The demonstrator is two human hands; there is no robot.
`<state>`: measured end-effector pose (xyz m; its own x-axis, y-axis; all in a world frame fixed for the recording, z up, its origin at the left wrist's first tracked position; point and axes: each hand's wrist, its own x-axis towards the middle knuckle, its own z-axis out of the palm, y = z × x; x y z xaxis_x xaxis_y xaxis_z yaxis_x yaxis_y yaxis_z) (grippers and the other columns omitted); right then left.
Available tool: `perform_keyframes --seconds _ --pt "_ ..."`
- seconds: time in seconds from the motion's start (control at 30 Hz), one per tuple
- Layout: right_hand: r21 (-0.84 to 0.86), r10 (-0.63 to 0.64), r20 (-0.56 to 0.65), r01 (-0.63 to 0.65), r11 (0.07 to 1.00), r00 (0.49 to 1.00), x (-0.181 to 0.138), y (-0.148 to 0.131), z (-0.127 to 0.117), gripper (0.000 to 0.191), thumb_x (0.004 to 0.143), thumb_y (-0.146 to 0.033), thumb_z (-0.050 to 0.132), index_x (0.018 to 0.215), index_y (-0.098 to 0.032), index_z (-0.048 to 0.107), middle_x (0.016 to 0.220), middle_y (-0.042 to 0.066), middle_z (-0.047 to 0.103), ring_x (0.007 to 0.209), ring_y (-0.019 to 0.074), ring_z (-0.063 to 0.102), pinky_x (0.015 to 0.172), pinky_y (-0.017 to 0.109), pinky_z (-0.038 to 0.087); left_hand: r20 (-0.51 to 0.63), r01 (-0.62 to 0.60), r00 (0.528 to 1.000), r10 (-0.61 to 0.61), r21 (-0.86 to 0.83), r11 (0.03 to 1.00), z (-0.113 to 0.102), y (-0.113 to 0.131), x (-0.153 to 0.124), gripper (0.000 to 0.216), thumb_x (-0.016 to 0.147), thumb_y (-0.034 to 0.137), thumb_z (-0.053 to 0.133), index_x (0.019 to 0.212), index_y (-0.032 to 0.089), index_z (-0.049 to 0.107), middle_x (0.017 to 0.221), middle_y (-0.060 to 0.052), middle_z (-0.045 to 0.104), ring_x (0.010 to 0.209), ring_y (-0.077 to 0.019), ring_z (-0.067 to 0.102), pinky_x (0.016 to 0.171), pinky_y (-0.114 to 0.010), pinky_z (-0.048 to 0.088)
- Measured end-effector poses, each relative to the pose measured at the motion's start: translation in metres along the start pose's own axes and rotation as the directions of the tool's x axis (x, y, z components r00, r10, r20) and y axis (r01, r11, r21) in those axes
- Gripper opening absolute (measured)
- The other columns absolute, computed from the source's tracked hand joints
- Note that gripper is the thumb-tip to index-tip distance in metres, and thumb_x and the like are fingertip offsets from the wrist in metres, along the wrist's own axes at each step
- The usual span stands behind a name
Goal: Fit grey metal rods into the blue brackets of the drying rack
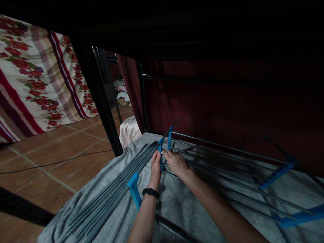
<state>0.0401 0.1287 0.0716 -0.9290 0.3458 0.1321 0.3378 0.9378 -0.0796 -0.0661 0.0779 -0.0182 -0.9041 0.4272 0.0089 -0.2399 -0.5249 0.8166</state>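
Note:
My left hand [155, 168], with a black band at its wrist, is closed around a blue plastic bracket [160, 145]. A dark rod [166, 134] passes through the top of this bracket and a second blue bracket [169, 140] behind it. My right hand [175, 163] is beside the left, its fingers closed on the end of a grey metal rod [162, 153] at the bracket. Whether the rod end sits inside the bracket, I cannot tell. Several parallel rods [227, 170] run right to blue brackets [301, 216] at the far end.
A bundle of grey tubes [111, 194] lies on the grey blanket [174, 206] to the left. Another blue bracket [134, 190] stands by my left forearm. A black bed post [100, 98] rises at the left, with a dark upper frame overhead. A cable [58, 161] crosses the tiled floor.

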Motion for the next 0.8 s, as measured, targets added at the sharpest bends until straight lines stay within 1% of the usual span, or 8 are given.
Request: perform_keyframes --seconds 0.13,0.33,0.4,0.57,0.67,0.8 --pt "0.019 0.008 0.019 -0.008 1.0 1.0 0.001 0.001 0.002 0.054 0.099 -0.015 0.021 0.15 -0.021 0.038 0.128 0.014 0.063 0.111 0.0215 0.065 0.092 0.038 0.053 0.013 0.0 1.0 0.0 0.038 0.999 -0.005 -0.007 0.001 0.037 0.076 0.047 0.08 0.103 0.023 0.073 0.116 -0.005 0.074 0.121 -0.0223 0.062 0.115 -0.038 0.038" --pt "0.003 0.012 0.03 -0.012 1.0 0.999 0.0 0.002 0.008 0.056 0.098 -0.012 0.019 0.15 -0.021 0.038 0.128 0.013 0.064 0.111 0.0221 0.064 0.09 0.039 0.053 0.081 -0.003 0.997 0.006 -0.046 0.999 -0.008 -0.012 0.006 0.041 0.069 0.049 0.083 0.098 0.022 0.072 0.107 -0.004 0.074 0.109 -0.0205 0.066 0.108 -0.037 0.043" --pt "0.006 0.019 0.032 -0.019 1.0 0.999 0.0 0.003 0.011 0.056 0.098 -0.012 0.019 0.149 -0.023 0.039 0.128 0.013 0.064 0.113 0.0213 0.063 0.091 0.038 0.052 0.077 -0.013 0.997 0.017 -0.052 0.999 -0.009 -0.013 0.006 0.04 0.069 0.049 0.083 0.096 0.022 0.072 0.105 -0.004 0.074 0.108 -0.02 0.066 0.107 -0.036 0.043" --pt "0.021 0.005 0.033 -0.006 1.0 0.999 0.0 0.006 0.018 0.056 0.098 -0.012 0.022 0.151 -0.024 0.038 0.132 0.012 0.063 0.116 0.0198 0.063 0.093 0.035 0.051 0.08 -0.024 0.996 0.028 -0.043 0.999 -0.01 -0.013 0.004 0.04 0.071 0.05 0.082 0.097 0.021 0.073 0.108 -0.004 0.074 0.11 -0.0205 0.065 0.109 -0.037 0.042" --pt "0.02 0.009 0.045 -0.01 1.0 0.999 0.001 0.008 0.022 0.056 0.099 -0.013 0.023 0.152 -0.024 0.036 0.133 0.012 0.062 0.116 0.0203 0.063 0.093 0.036 0.051 0.091 -0.032 0.995 0.036 -0.042 0.999 -0.01 -0.014 0.004 0.038 0.071 0.05 0.082 0.095 0.022 0.074 0.106 -0.004 0.074 0.108 -0.0202 0.065 0.109 -0.037 0.043" --pt "0.024 0.001 0.055 -0.002 1.0 0.998 0.001 0.009 0.024 0.059 0.097 -0.01 0.021 0.152 -0.024 0.035 0.135 0.011 0.062 0.116 0.021 0.063 0.094 0.038 0.051 0.102 -0.044 0.994 0.047 -0.032 0.998 -0.01 -0.014 0.004 0.038 0.072 0.052 0.081 0.094 0.022 0.074 0.105 -0.003 0.074 0.105 -0.0197 0.065 0.107 -0.036 0.043"
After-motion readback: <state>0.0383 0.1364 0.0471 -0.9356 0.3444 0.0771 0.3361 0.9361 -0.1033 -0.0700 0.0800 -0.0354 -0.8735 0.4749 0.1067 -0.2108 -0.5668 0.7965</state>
